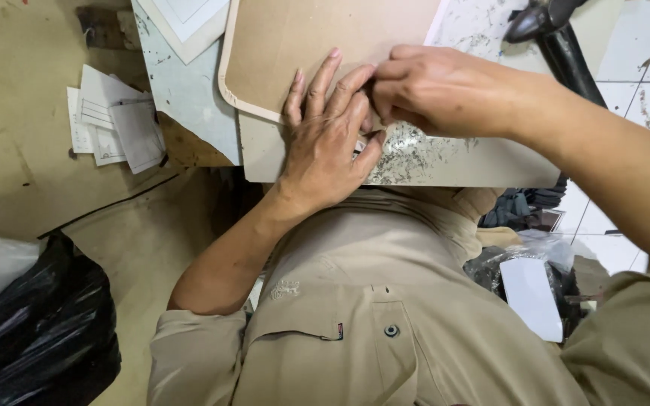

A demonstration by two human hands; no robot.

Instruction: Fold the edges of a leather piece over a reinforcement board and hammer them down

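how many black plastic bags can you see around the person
2. One black plastic bag bulges at the lower left, beside the left elbow. A second black bag, partly hidden, sits at the right holding a white sheet. Others may be hidden.

Scratched pale worktable (189, 98), tan floor (16, 150), white tiles (641, 68) at right, black plastic bag (47, 331) lower left, loose papers (110, 124).

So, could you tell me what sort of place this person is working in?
Probably a small craft or cutting workshop. The left hand presses a tan sheet on a scored, scrap-flecked work board, paper patterns lie beside it, and a black bag sits below.
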